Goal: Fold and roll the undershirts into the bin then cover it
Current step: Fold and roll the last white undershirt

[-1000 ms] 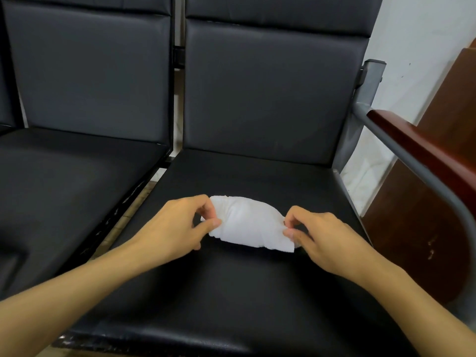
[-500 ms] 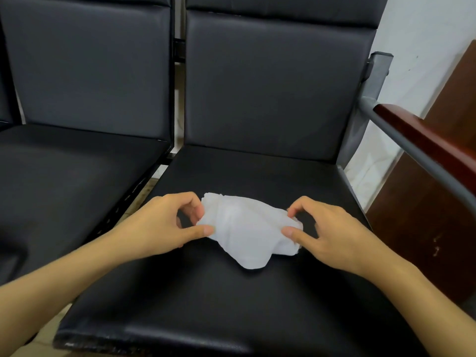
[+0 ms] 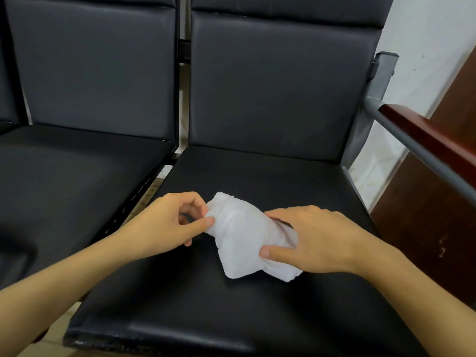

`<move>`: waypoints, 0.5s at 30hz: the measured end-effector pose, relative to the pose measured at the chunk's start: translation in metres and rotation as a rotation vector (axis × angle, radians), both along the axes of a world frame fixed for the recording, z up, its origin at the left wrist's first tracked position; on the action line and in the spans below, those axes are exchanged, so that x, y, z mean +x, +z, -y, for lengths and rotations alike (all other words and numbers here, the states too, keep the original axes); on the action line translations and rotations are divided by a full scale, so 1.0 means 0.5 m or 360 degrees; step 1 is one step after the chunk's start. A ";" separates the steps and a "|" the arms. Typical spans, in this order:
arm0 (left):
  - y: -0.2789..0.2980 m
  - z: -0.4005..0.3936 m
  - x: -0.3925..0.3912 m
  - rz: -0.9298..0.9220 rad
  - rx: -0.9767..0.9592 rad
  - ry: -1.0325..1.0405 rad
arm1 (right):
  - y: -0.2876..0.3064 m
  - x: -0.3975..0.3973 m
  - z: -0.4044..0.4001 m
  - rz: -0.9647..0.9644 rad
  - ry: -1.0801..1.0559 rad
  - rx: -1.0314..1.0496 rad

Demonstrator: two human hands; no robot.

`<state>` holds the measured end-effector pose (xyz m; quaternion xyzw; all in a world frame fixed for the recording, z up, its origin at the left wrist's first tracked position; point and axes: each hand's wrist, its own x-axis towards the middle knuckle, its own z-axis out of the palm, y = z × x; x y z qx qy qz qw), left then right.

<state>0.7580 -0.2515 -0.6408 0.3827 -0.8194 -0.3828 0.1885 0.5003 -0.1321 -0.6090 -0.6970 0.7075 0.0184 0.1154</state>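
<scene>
Right hand (image 3: 316, 240) and left hand (image 3: 167, 225) pinch a soft white undershirt (image 3: 242, 235) — lumpy, half-rolled.

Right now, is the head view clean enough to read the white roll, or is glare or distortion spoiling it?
Head view: the undershirt is bright, nearly washed out, with few folds readable; both hands, left hand and right hand, are sharp and grip it; soft sheen on the seat, no hard glare; wide-angle bending curves the armrest and chair edges; bin not in view.
</scene>
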 end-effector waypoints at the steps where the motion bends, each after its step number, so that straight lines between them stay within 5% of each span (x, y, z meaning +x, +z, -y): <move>1: -0.003 -0.002 0.001 -0.0003 0.0000 0.0012 | 0.002 0.003 -0.003 -0.0024 0.0002 -0.0007; 15: 0.000 0.026 0.061 -0.0033 0.0028 0.0010 | -0.036 0.008 0.005 -0.0437 -0.0115 -0.0291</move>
